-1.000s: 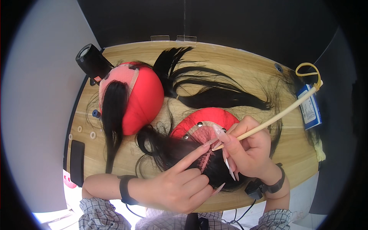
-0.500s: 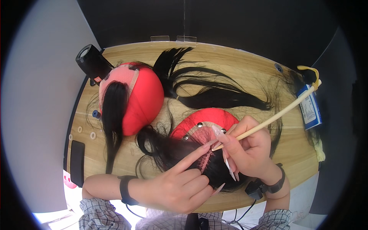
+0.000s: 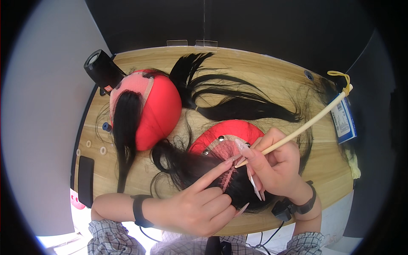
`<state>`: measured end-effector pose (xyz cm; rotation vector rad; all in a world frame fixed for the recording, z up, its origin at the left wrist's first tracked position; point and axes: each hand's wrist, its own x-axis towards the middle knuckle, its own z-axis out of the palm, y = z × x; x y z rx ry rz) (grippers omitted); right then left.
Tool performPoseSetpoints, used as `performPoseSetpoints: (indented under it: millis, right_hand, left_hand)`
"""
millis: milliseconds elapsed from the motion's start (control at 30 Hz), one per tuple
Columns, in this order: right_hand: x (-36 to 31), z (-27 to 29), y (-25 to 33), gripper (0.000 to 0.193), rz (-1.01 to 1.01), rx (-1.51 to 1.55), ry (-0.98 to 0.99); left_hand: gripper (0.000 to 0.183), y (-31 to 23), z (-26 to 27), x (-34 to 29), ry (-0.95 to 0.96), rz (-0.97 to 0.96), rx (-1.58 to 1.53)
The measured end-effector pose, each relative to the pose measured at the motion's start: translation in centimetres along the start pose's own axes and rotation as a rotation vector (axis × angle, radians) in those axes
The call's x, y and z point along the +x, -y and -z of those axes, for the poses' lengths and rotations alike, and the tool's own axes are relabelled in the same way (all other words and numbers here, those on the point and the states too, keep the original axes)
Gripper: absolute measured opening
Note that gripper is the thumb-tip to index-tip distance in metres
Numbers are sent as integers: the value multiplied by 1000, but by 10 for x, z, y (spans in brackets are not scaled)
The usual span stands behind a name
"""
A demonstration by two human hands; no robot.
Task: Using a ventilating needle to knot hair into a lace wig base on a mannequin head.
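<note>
Wooden table (image 3: 272, 80), right hand (image 3: 276, 168) pinching stick (image 3: 306, 125).

My left hand (image 3: 199, 208) and right hand (image 3: 276, 168) are bare, nails long and pointed. Black wristband (image 3: 138, 211) on each wrist, the right with a cable; plaid shirt cuffs (image 3: 106, 238), blue-grey.

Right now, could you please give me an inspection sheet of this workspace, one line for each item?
Surface: wooden table, hair strands spread on it.
Job's things: near red head with lace and black hair; long stick.
Clutter: second red head, loose hair bundle, black clamp, blue-edged card.
Hands: left hand points a finger at the lace; right hand grips the stick.
Cables: thin black cable below right wrist.
Surroundings: dark wall behind, grey panel left.
</note>
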<state>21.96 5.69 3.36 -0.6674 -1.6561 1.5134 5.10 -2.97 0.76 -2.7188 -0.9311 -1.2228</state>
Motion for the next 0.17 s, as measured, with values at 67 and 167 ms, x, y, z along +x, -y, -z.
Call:
performPoseSetpoints:
  millis: [67,167]
  right_hand:
    - [0,0,0,18,-5,15,5]
    - [1,0,2,18,-63,85,4]
  left_hand:
    - [26,0,0,0,-1,1,3]
    - [26,-1,3,-2,50,11,-5]
